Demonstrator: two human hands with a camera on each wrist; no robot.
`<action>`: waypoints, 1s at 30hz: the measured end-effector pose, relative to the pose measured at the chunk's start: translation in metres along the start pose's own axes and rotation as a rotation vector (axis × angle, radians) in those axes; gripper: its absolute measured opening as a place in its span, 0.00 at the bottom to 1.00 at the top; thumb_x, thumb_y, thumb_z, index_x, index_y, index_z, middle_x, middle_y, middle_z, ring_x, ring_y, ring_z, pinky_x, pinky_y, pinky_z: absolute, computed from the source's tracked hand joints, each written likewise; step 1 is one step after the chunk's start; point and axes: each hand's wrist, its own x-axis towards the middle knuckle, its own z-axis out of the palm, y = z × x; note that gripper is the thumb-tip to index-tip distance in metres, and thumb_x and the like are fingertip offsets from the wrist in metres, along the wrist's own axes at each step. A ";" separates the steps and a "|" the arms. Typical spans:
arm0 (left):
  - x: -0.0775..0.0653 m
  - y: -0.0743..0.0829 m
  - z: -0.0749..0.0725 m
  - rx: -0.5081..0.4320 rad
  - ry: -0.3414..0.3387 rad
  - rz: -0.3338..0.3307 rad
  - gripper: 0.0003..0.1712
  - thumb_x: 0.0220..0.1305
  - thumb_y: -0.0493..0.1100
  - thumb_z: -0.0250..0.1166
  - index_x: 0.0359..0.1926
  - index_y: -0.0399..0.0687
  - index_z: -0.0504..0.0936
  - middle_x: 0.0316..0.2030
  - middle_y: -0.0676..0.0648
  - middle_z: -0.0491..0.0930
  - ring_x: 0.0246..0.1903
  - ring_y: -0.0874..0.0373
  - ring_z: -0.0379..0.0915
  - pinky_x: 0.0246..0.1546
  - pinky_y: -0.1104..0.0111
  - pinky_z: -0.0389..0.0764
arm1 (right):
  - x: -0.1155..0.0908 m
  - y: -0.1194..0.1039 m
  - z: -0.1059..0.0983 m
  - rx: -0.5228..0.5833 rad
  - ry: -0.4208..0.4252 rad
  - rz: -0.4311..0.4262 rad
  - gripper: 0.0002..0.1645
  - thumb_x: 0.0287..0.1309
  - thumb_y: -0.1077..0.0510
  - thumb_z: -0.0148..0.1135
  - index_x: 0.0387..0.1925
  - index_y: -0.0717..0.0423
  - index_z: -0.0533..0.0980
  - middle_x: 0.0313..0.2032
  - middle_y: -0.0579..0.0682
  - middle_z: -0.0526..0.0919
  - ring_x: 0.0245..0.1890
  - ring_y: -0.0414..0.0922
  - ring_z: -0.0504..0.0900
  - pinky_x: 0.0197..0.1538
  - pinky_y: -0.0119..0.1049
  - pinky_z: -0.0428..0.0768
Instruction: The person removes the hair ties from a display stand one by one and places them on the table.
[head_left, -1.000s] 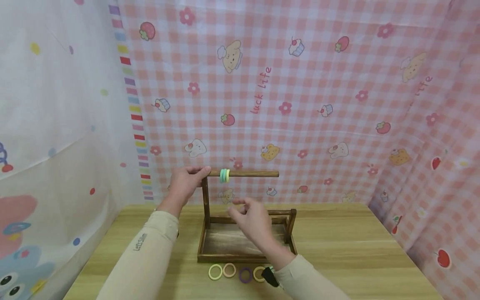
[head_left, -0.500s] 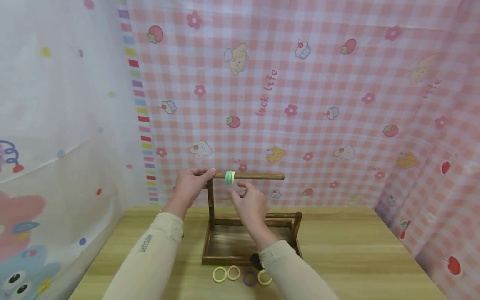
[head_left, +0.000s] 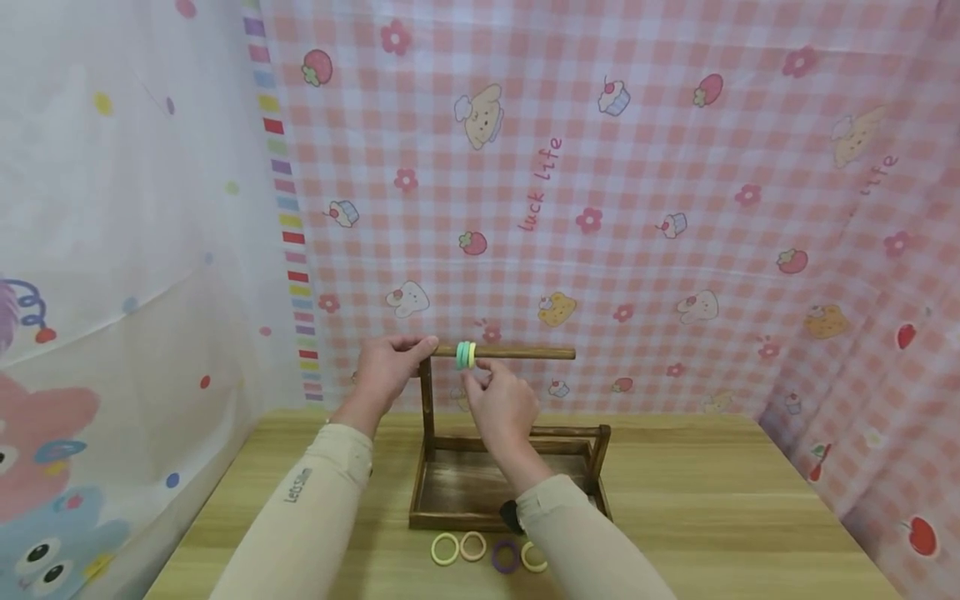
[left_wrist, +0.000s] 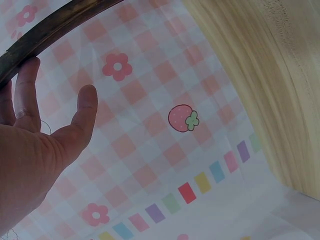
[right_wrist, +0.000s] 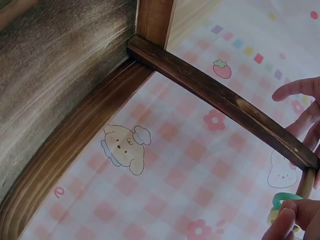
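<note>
A dark wooden stand (head_left: 427,408) has an upright post carrying a horizontal rod (head_left: 525,352) at its top. Two green rings (head_left: 462,356) and a yellow ring (head_left: 472,355) hang side by side on the rod near the post. My left hand (head_left: 386,367) grips the corner where rod and post meet; in the left wrist view its fingers (left_wrist: 27,92) touch the dark wood. Just under the rod, my right hand (head_left: 506,408) has thumb and forefinger together at the yellow ring's lower edge. The right wrist view shows these fingertips overlapping the green and yellow rings.
In front of the stand's tray base (head_left: 457,522) lie a yellow ring (head_left: 445,549), a peach ring (head_left: 473,547), a purple ring (head_left: 506,557) and another yellow ring (head_left: 533,557), partly behind the right sleeve. A lower bar (head_left: 570,431) rises along the tray's back. Patterned cloth hangs behind the table.
My right hand has risen from above the tray to the rings on the rod, its fingertips closing on the yellow one. The left hand stays at the post's top. The view has shifted slightly.
</note>
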 end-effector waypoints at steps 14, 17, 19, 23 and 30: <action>-0.002 0.000 0.001 -0.004 0.008 0.011 0.31 0.74 0.62 0.69 0.66 0.47 0.84 0.64 0.40 0.84 0.56 0.41 0.88 0.68 0.45 0.80 | 0.003 -0.003 0.000 -0.069 0.036 -0.004 0.14 0.67 0.44 0.72 0.44 0.48 0.91 0.24 0.45 0.91 0.19 0.45 0.84 0.22 0.35 0.68; -0.003 0.001 0.001 -0.007 0.006 0.015 0.31 0.74 0.62 0.69 0.66 0.47 0.84 0.64 0.40 0.84 0.56 0.41 0.88 0.68 0.45 0.80 | 0.003 -0.001 0.001 -0.068 0.039 0.001 0.13 0.67 0.45 0.72 0.44 0.47 0.91 0.24 0.45 0.91 0.18 0.44 0.82 0.22 0.35 0.68; -0.002 0.001 0.002 -0.007 0.002 0.015 0.31 0.74 0.62 0.68 0.67 0.47 0.84 0.64 0.40 0.84 0.56 0.41 0.88 0.68 0.45 0.80 | 0.003 0.000 0.000 -0.066 0.039 0.005 0.13 0.67 0.45 0.72 0.44 0.48 0.91 0.24 0.45 0.91 0.18 0.44 0.81 0.22 0.34 0.68; -0.003 0.000 0.001 -0.007 -0.010 0.013 0.33 0.74 0.63 0.68 0.68 0.47 0.83 0.65 0.40 0.83 0.57 0.41 0.87 0.69 0.45 0.79 | 0.002 0.003 -0.003 -0.063 0.038 0.016 0.13 0.67 0.45 0.72 0.43 0.47 0.91 0.23 0.45 0.91 0.17 0.43 0.80 0.23 0.34 0.67; -0.002 0.000 -0.001 -0.015 -0.018 0.006 0.35 0.73 0.64 0.68 0.69 0.48 0.82 0.67 0.40 0.82 0.58 0.42 0.87 0.70 0.45 0.78 | 0.002 0.006 -0.010 -0.069 0.051 0.030 0.14 0.67 0.44 0.72 0.43 0.48 0.91 0.23 0.45 0.91 0.19 0.46 0.83 0.23 0.38 0.71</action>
